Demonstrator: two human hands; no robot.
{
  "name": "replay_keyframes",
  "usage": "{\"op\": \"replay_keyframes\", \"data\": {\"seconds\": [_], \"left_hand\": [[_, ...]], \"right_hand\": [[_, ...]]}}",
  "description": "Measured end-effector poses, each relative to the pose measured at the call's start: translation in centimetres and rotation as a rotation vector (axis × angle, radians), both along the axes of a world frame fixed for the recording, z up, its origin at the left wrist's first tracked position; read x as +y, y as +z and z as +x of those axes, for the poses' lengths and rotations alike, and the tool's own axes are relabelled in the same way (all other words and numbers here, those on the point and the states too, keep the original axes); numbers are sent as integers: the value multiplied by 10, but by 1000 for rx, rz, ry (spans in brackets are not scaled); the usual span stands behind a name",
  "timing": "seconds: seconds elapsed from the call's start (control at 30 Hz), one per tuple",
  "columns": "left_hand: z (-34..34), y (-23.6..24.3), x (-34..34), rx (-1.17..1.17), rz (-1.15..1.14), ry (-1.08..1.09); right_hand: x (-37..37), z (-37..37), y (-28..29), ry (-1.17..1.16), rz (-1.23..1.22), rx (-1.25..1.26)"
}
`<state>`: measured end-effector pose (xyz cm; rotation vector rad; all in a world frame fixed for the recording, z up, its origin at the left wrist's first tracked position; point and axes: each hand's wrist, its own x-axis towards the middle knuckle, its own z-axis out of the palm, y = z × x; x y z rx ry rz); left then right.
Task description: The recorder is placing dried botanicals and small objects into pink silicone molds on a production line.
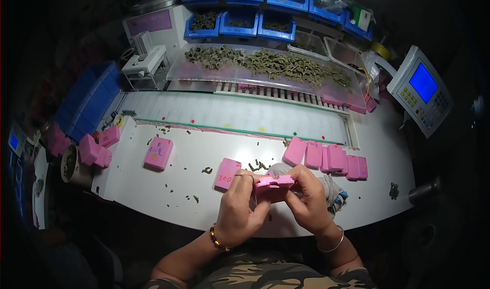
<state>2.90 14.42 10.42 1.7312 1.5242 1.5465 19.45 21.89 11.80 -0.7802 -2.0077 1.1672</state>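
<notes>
Pink block (pixel 285 182), notched, in both hands (pixel 237 215) (pixel 312 205)

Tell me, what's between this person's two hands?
A notched pink piece, held by the fingers of both the left hand and right hand, as the head view shows.

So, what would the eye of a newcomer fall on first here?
Probably the pink notched piece, held near the white table's front edge by the fingers of the left hand and right hand. Next, the blue screen glowing on the keypad unit at right, and the clear tray of small olive-green parts, upper middle.
</notes>
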Motion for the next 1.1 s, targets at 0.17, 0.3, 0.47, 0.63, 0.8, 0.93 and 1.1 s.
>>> {"op": "replay_keyframes", "data": {"seconds": [0.17, 0.3, 0.47, 0.63, 0.8, 0.93, 1.1], "left_hand": [[-11, -5, 5, -110, -81, -23], [-10, 5, 7, -637, -248, -165], [-7, 6, 7, -536, -287, -242], [-4, 8, 9, -465, -78, -33], [1, 12, 7, 125, 250, 116], [6, 1, 8, 386, 239, 138], [-2, 0, 12, 328, 321, 115]], "right_hand": [[4, -4, 2, 36, -158, 177], [5, -1, 5, 145, -636, 311], [0, -8, 8, 120, -583, 410], [0, -18, -2, -72, -576, 536], [1, -20, 2, -172, -728, 680], [-3, -19, 0, -86, -737, 715], [-6, -13, 5, -70, -637, 573]]}}
